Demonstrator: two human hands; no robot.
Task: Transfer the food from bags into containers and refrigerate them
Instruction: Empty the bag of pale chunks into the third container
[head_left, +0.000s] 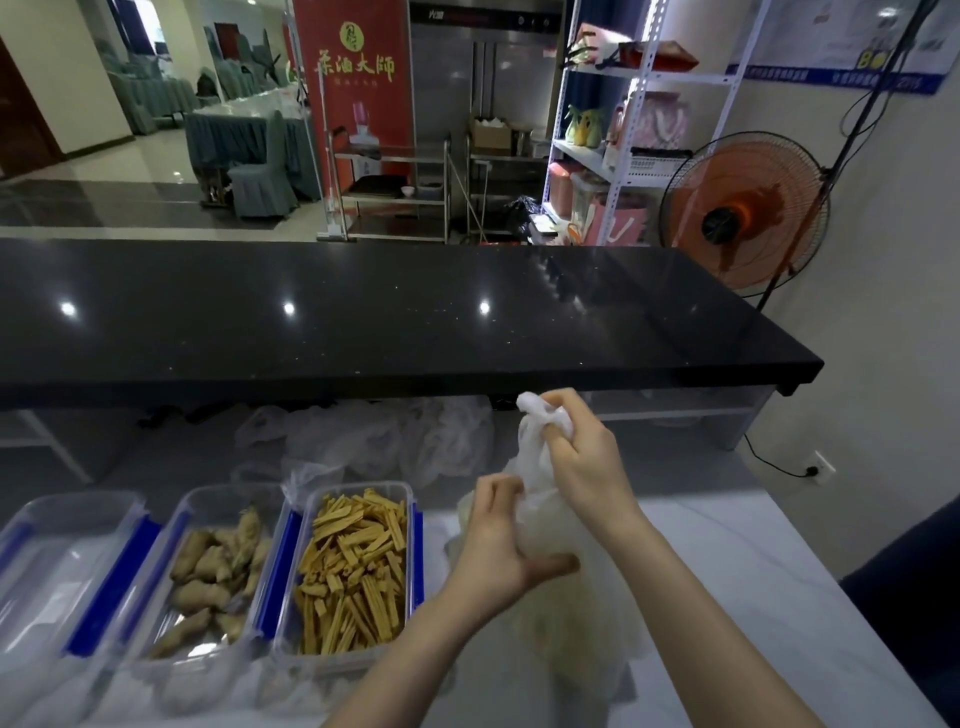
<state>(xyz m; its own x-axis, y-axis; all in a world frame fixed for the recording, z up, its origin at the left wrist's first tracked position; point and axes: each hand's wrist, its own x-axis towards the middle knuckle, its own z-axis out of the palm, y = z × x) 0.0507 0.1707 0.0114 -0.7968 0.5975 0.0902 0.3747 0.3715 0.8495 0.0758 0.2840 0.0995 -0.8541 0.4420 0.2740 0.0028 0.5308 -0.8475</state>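
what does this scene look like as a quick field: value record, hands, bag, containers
left hand: grips the plastic bag low on its side
right hand: pinches the bag's knotted top
left container: no food visible
middle container: pale brown lumpy pieces
right container: yellow strips
surface: pale counter
behind: empty bags

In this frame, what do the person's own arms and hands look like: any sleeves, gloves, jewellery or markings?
Both forearms are bare as far as the frame shows, with no sleeves in view. The left hand and right hand wear no gloves. No rings, watch, bracelet or markings are visible on the fingers or wrists.
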